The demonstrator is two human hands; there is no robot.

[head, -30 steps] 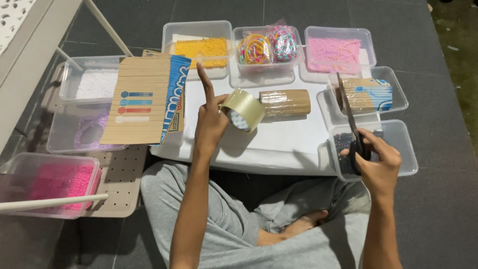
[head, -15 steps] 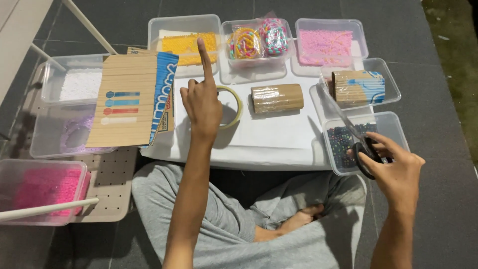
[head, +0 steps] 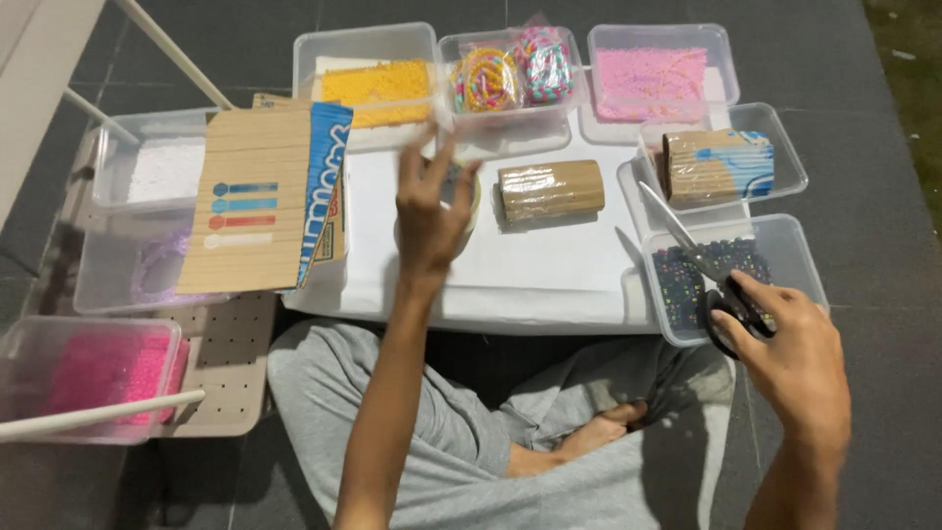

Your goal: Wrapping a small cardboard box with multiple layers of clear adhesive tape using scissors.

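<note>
Left hand [head: 432,211] raised, fingers spread, grip loose over tape roll [head: 469,196]; right hand [head: 790,353] grips scissors [head: 711,270], blades parted.

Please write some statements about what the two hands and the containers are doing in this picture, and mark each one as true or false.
1. The right hand holds black-handled scissors. True.
2. The left hand rests flat on the white board. False: it is raised, fingers spread, by a tape roll.
3. The container of pink beads lies at the left. True.
4. The scissors point towards the person's lap. False: the blades point up and away, over the tub of dark beads.
</note>
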